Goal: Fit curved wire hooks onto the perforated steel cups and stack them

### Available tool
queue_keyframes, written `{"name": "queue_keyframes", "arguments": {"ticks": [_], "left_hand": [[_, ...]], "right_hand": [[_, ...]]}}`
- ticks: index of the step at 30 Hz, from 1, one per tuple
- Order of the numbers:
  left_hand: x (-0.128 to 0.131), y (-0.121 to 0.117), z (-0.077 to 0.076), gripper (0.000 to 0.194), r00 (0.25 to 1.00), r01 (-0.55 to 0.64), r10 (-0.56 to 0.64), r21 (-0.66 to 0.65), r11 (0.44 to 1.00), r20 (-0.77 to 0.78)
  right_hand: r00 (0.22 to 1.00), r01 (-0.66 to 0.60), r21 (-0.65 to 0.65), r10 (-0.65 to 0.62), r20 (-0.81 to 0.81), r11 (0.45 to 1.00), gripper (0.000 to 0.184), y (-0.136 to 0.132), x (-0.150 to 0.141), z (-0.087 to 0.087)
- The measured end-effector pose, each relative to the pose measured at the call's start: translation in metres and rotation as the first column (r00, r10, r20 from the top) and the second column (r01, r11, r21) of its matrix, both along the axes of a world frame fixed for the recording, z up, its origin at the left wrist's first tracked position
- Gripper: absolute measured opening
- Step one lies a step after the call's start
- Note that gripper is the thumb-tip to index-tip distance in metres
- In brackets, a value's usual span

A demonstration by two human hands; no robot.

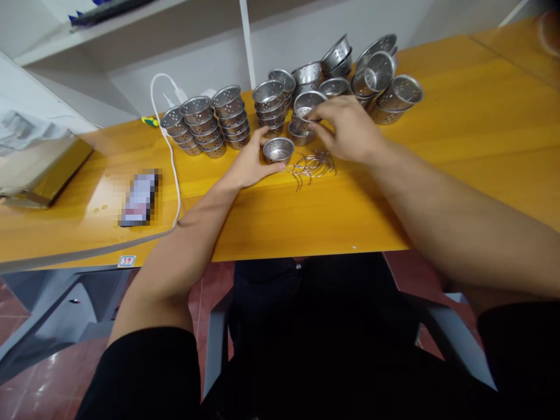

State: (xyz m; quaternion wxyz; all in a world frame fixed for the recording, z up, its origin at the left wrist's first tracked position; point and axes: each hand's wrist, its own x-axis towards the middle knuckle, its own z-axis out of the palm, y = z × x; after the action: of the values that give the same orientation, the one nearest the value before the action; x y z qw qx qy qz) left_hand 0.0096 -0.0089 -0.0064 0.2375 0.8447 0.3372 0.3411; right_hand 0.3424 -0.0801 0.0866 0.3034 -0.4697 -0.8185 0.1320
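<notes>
A small perforated metal cup (279,150) stands upright on the table, and my left hand (249,163) curls around its left side, thumb in front and fingers behind. My right hand (347,128) pinches the rim of another perforated cup (301,122), which sits in or on a further cup just behind. In front of the right hand lies a loose heap of thin curved metal wires (312,166). Stacked perforated cups (269,105) rise directly behind my left hand. My right fingertips partly cover the rim they grip.
More cup stacks (230,116) line the back left, and wider cups (376,76) pile up at the back right. A blurred phone (140,198), a white cable (175,175) and a cardboard box (44,166) are on the left. Shelving (175,52) borders the table's far edge.
</notes>
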Motion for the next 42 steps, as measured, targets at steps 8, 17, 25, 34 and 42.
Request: {"name": "queue_keyframes", "arguments": {"ticks": [8,17,25,34,42], "left_hand": [[0.003,-0.002,0.003,0.125,1.000,-0.007,0.006,0.043,0.999,0.020],[0.001,0.008,0.003,0.128,0.997,-0.015,0.013,0.020,1.000,0.074],[0.000,0.002,0.015,0.114,0.990,0.007,-0.020,0.095,0.995,0.141],[0.007,-0.004,0.019,0.113,0.972,0.147,-0.157,0.071,0.987,0.176],[0.008,-0.013,0.028,0.119,0.975,0.146,-0.151,0.046,0.988,0.165]], "right_hand": [[0.995,-0.019,0.067,0.012,0.103,0.998,0.075,0.029,0.001,-0.028],[0.974,-0.030,0.157,-0.007,0.228,0.987,0.052,0.043,0.000,-0.039],[0.996,-0.031,0.238,0.010,0.090,0.971,0.039,0.020,-0.007,-0.032],[0.944,-0.310,0.233,0.328,-0.040,0.922,0.022,-0.007,-0.034,-0.026],[0.900,-0.380,0.162,0.405,-0.164,0.911,0.052,-0.009,-0.016,-0.014]]}}
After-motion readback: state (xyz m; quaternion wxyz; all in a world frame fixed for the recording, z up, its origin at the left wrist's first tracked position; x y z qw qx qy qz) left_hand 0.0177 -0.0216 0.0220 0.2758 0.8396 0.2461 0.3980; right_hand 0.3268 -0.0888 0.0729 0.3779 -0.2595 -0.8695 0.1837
